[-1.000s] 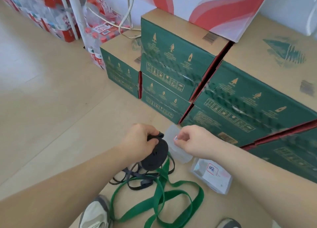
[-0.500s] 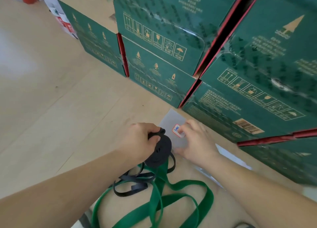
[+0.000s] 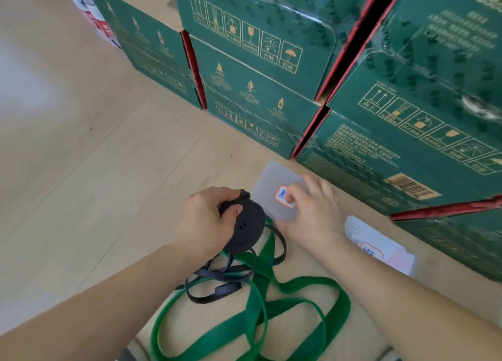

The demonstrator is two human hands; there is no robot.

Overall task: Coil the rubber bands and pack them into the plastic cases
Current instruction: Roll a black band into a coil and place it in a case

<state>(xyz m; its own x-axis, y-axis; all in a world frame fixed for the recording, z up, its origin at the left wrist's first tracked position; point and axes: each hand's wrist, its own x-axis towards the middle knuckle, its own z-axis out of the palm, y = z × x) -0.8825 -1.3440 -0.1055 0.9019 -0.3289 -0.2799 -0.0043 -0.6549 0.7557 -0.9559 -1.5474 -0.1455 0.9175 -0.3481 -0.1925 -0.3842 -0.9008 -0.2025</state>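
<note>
Black band coil [image 3: 245, 226]: wound into a flat disc, held just off the floor [image 3: 81, 170], beside the plastic case [image 3: 267, 189].
Black band tail [image 3: 217, 282]: unwound, lying in loose loops below the coil.
Left hand [image 3: 206, 219]: fingers curled round the coil, thumb pressed on its face.
Right hand [image 3: 309, 211]: fingers bent over the case top at its label, thumb at the near edge.
Plastic case: flat on the floor, appears closed and empty.
Second case [image 3: 380, 246]: near the right forearm, contents unclear.
Green band [image 3: 260, 301]: uncoiled, spread in wide loops across the floor.
Cartons [image 3: 258, 89]: stacked green boxes just behind the cases.
Progress: black band mostly coiled; nothing visibly packed. Remaining, by estimate: finish the coil, open the case, insert it, then coil and pack the green band.
</note>
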